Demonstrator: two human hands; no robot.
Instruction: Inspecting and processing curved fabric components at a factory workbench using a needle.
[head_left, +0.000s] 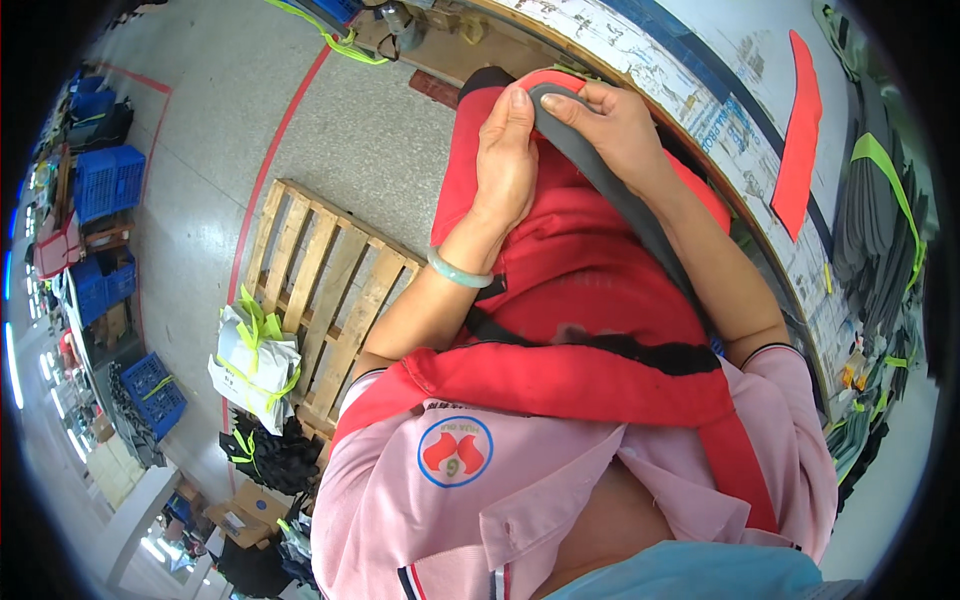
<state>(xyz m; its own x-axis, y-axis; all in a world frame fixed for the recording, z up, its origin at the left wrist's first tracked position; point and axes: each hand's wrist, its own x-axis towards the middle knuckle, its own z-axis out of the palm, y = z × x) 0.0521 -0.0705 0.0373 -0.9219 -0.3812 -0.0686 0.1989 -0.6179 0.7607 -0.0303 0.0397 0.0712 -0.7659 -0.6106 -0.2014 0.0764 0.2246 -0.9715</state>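
1. Where the red apron [590, 300] covers the person's lap, a grey strip [610, 190] runs up across it.
2. The left hand [505, 160] lies flat, fingers closed, on the strip's upper end.
3. The right hand [610, 125] pinches that same end between thumb and fingers.
4. Beyond, a table [700, 90] carries a red piece [798, 140].
5. Left, a wooden pallet [320, 290] lies on the floor.

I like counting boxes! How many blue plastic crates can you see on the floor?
4: one crate far left, one below it, one lower near the wooden pallet, one at the top. More may be hidden.
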